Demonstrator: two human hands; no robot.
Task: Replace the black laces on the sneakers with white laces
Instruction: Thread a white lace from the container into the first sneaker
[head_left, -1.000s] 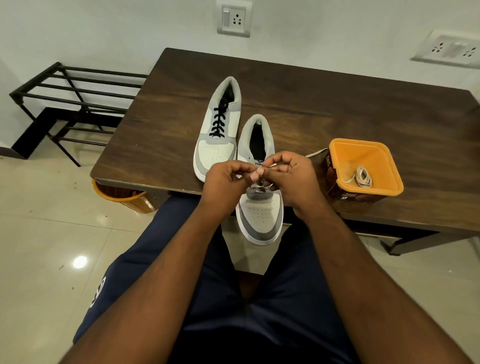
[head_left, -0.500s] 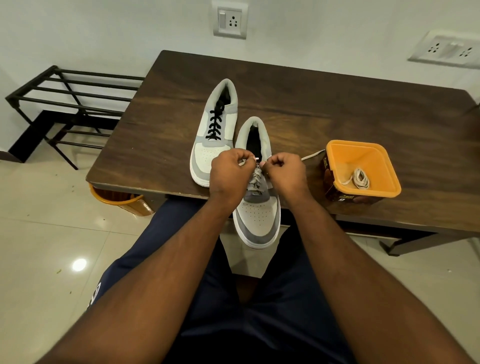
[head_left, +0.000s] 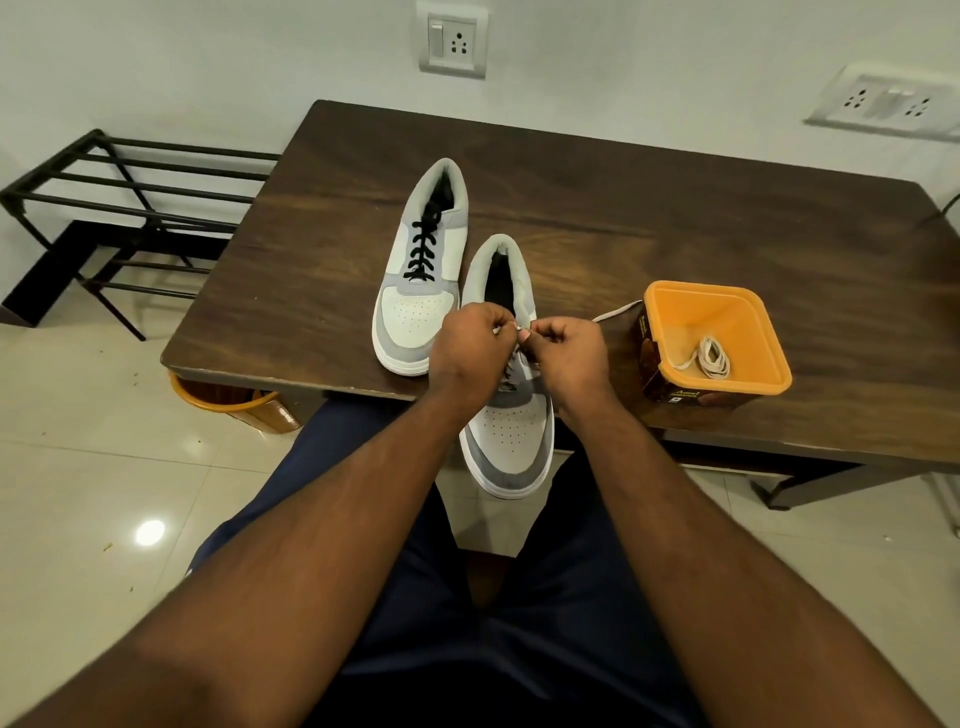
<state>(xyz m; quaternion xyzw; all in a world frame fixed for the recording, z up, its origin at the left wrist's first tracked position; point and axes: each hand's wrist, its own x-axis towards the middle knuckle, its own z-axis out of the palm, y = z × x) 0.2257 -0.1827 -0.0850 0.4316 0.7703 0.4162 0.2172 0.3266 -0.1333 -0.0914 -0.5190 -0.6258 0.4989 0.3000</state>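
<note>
Two grey-and-white sneakers lie on the dark wooden table (head_left: 623, 208). The left sneaker (head_left: 421, 291) carries black laces (head_left: 422, 249). The right sneaker (head_left: 511, 431) hangs with its toe over the table's front edge and has a white lace threaded through its lower eyelets. My left hand (head_left: 470, 353) and my right hand (head_left: 563, 353) meet above its tongue, each pinching the white lace (head_left: 615, 313), whose loose end trails right on the table. My hands hide the eyelets. A second white lace (head_left: 709, 358) lies coiled in the orange tub (head_left: 670, 312).
A black metal rack (head_left: 119, 208) stands on the floor to the left. An orange bin (head_left: 228, 405) sits under the table's front left corner. Wall sockets (head_left: 452, 44) are behind the table. My dark-trousered legs fill the foreground.
Both hands have moved away from me along the right sneaker, from its lower eyelets toward the tongue's top, drawing the white lace along. The shoes and tub have stayed put.
</note>
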